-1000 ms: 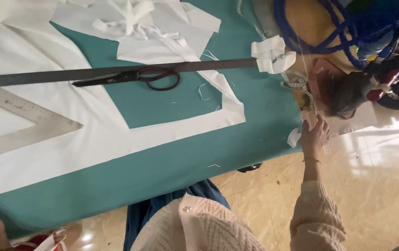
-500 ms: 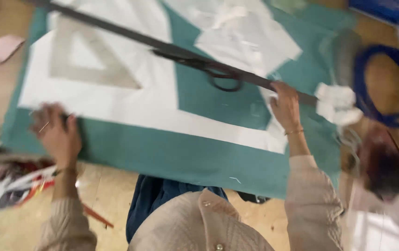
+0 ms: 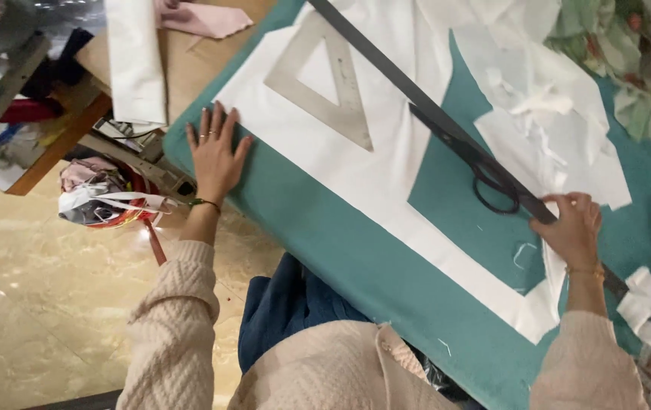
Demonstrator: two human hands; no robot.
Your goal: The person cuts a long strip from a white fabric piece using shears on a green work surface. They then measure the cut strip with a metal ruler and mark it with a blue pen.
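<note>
Running diagonally from far centre to near right, the long ruler lay across the white fabric, the right hand closed around its near end. Scissors touched it; a triangle lay left. The left hand pressed flat, fingers spread, at the teal mat's left edge.

Matt teal cloth covers the table, smooth white fabric on top. Long ruler dark, matt metal; set square dull grey. Floor glossy stone, sleeves knitted.

Cream cable-knit sweater sleeves, finger rings, green wrist bracelet, gold bangle
</note>
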